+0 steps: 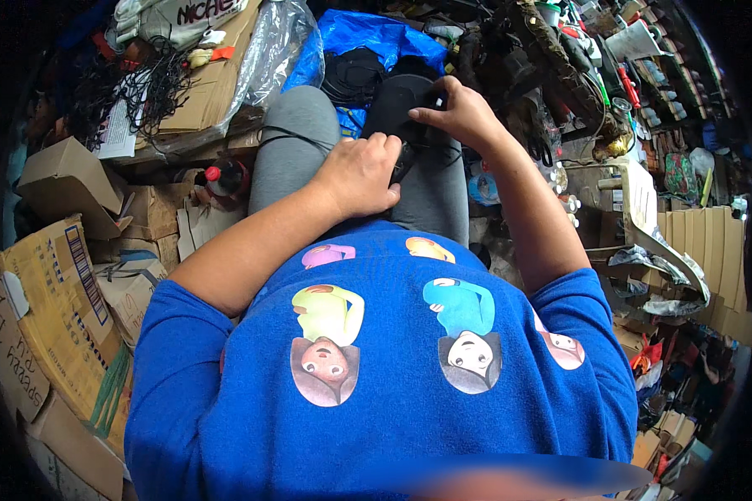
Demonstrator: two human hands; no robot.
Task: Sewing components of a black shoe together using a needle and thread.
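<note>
We sit hemmed in by clutter: flattened cardboard boxes [54,309] stacked at our left, a crumpled clear plastic sheet [271,46] and a tangle of black cords [142,88] beyond our left knee, a blue plastic bag [368,33] ahead of our knees, and a small dark bottle with a red cap [224,177] down beside our left thigh. To our right, tools and bottles crowd a packed shelf [635,75]. On our lap, over grey trousers [297,138], lies a black shoe-like piece [393,104]. Our left hand [358,175] is curled, fingers bent and pressed down on its near edge. Our right hand [464,113] reaches over the far side, thumb and fingers pinching its dark rim. Nothing lies between our hands and the piece.
</note>
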